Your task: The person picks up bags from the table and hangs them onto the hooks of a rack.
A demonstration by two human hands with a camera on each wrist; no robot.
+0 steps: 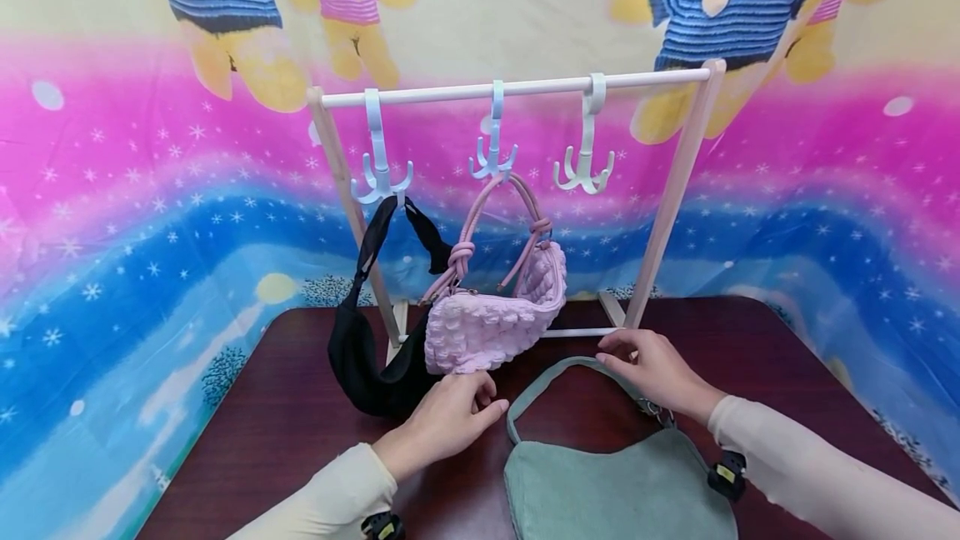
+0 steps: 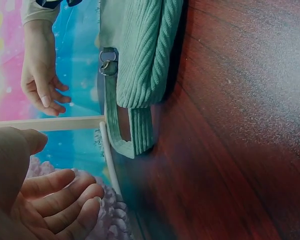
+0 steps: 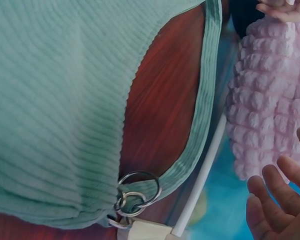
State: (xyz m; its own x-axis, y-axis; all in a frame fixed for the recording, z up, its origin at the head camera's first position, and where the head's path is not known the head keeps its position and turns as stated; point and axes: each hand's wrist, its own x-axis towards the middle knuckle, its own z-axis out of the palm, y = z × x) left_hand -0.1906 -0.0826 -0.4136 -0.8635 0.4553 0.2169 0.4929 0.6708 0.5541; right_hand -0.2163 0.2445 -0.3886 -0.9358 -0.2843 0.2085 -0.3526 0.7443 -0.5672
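Observation:
A green corduroy handbag [image 1: 622, 482] lies on the table, its strap [image 1: 547, 382] looped toward the rack and metal rings [image 3: 135, 197] at one strap end. My right hand [image 1: 660, 369] hovers above the strap's right side, fingers loosely bent and holding nothing. Left of the strap is my left hand [image 1: 446, 419], just below the pink puffy bag [image 1: 495, 327]; its fingers [image 2: 65, 200] are relaxed, with nothing in them. The pink bag hangs by its knotted handle from the middle hook [image 1: 495, 152]. A black bag [image 1: 352, 357] hangs from the left hook [image 1: 381, 173].
The rack has a white top bar [image 1: 450, 94] and wooden legs [image 1: 667, 215]. Its right hook [image 1: 587, 165] carries no bag. A low white rod [image 1: 581, 332] joins the legs near the dark red table [image 1: 240, 432]. A printed cloth [image 1: 150, 232] hangs behind.

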